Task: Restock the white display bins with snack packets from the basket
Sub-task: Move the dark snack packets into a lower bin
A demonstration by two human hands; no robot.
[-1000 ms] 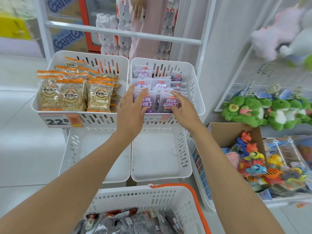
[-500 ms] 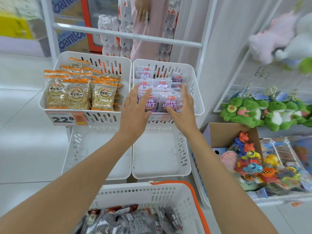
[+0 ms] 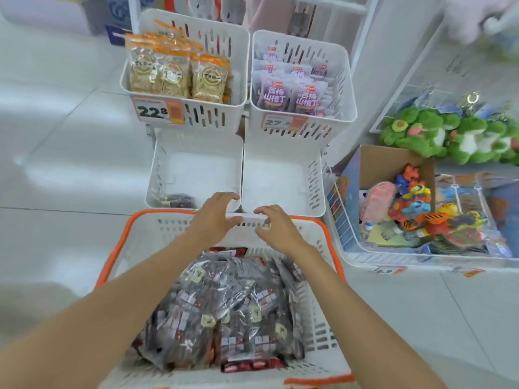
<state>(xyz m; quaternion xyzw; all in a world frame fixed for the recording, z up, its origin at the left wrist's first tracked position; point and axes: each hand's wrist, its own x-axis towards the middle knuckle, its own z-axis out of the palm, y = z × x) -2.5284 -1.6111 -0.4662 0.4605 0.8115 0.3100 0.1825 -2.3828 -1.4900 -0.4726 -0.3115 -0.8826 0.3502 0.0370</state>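
Hands first: the left hand (image 3: 216,217) and right hand (image 3: 276,227) hover side by side over the far rim of the basket (image 3: 118,248). Their fingers are loosely curled and hold nothing that I can see; whether the fingertips touch the rim, I cannot tell. Both forearms reach straight out across the basket, which sits on the floor heaped with dark snack packets (image 3: 224,313).

Just beyond it, the lower left bin (image 3: 202,164) holds only one dark packet (image 3: 178,200) in its near corner, and the lower right bin (image 3: 280,175) shows bare white. Above them, the upper left bin (image 3: 216,35) is full of orange-topped bags and the upper right bin (image 3: 338,80) of purple packets. So I judge the restocking barely begun: nearly the whole heap remains to be moved.

Off to the right stand a cardboard box (image 3: 393,164) of toys and some green plush frogs (image 3: 421,130).
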